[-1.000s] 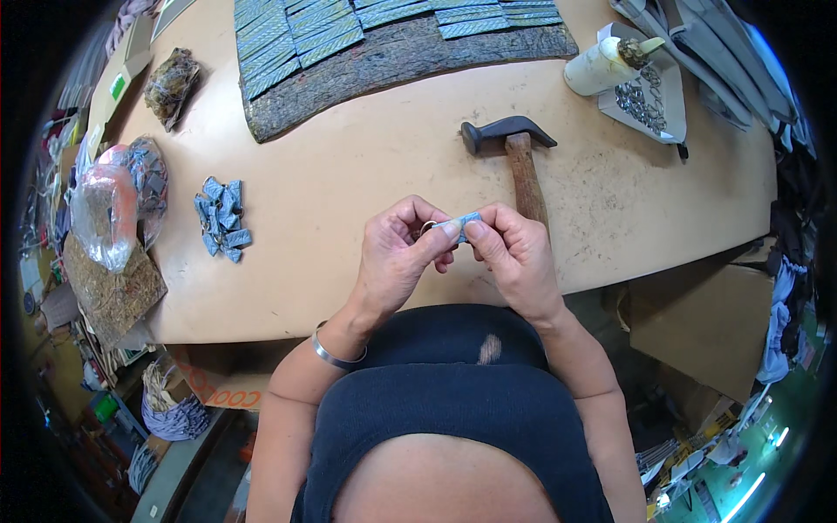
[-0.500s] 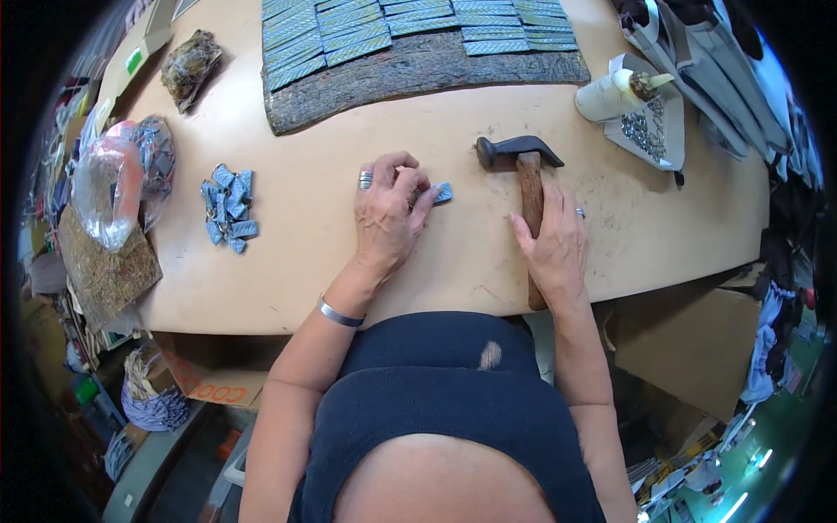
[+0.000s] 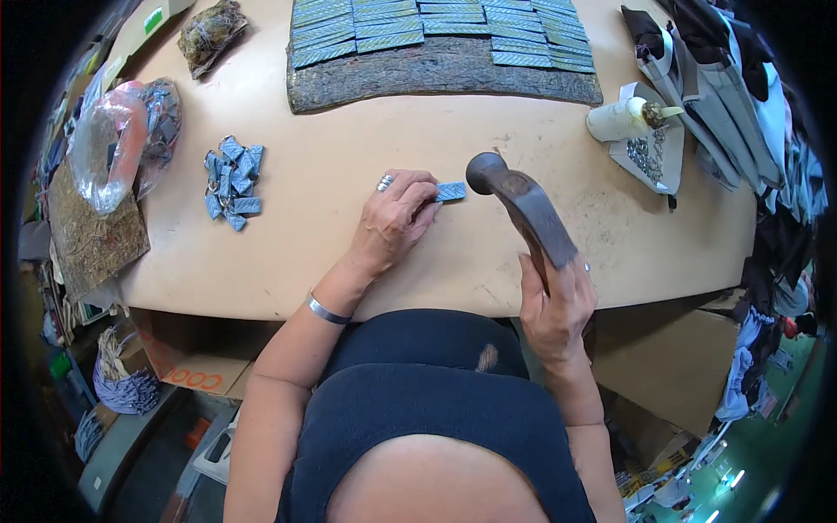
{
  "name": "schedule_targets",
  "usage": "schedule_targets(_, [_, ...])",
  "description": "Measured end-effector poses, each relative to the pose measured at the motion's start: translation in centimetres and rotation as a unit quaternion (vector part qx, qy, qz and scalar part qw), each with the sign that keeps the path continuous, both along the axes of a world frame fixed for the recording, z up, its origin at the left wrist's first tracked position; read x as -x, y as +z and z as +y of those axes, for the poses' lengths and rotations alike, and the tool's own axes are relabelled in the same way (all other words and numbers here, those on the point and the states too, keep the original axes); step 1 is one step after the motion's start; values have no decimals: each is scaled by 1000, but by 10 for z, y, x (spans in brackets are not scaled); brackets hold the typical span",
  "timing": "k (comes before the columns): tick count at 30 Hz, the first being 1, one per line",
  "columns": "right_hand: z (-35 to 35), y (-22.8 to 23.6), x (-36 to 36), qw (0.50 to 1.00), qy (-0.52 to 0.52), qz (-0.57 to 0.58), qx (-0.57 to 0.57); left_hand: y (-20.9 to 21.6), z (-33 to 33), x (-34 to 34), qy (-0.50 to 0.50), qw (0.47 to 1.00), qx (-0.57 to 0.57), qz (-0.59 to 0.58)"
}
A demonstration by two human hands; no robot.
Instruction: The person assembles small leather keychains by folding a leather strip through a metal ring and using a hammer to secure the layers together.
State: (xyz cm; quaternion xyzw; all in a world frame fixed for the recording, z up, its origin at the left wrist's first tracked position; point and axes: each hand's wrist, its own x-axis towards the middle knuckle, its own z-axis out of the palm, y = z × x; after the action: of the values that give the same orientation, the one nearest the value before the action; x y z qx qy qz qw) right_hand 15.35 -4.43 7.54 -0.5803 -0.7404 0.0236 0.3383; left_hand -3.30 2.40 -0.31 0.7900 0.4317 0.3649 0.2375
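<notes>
My left hand [image 3: 397, 213] rests on the table with its fingers closed on one end of a short blue patterned strip [image 3: 450, 191]. The strip's other end sticks out to the right, flat on the tabletop. Raised above the table, a hammer [image 3: 527, 205] with a dark metal head is in my right hand [image 3: 558, 305], whose fingers wrap round the handle. Its round face points toward the strip, apart from it. Further left lies a small pile of folded blue tabs with metal rings [image 3: 232, 181].
Rows of blue strips [image 3: 388, 26] lie on a dark textured board [image 3: 418, 78] at the back. A white bottle [image 3: 615, 120] stands by a tray of small metal rings [image 3: 670, 170] at right. Plastic-wrapped bundles [image 3: 113, 157] sit at left, grey bags [image 3: 724, 105] at far right.
My right hand has gripped the hammer and lifted it off the table, its head now up. My left hand stays on the strip, more of which shows.
</notes>
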Motion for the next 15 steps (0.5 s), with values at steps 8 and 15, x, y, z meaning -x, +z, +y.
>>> schedule_targets(8, [16,-14,12,999,-18,-8,33,-3,1,2,0,1000,16,-25])
schedule_targets(15, [21,-13,12,985,-10,-47,163,1,1,1,6,1000,13,-20])
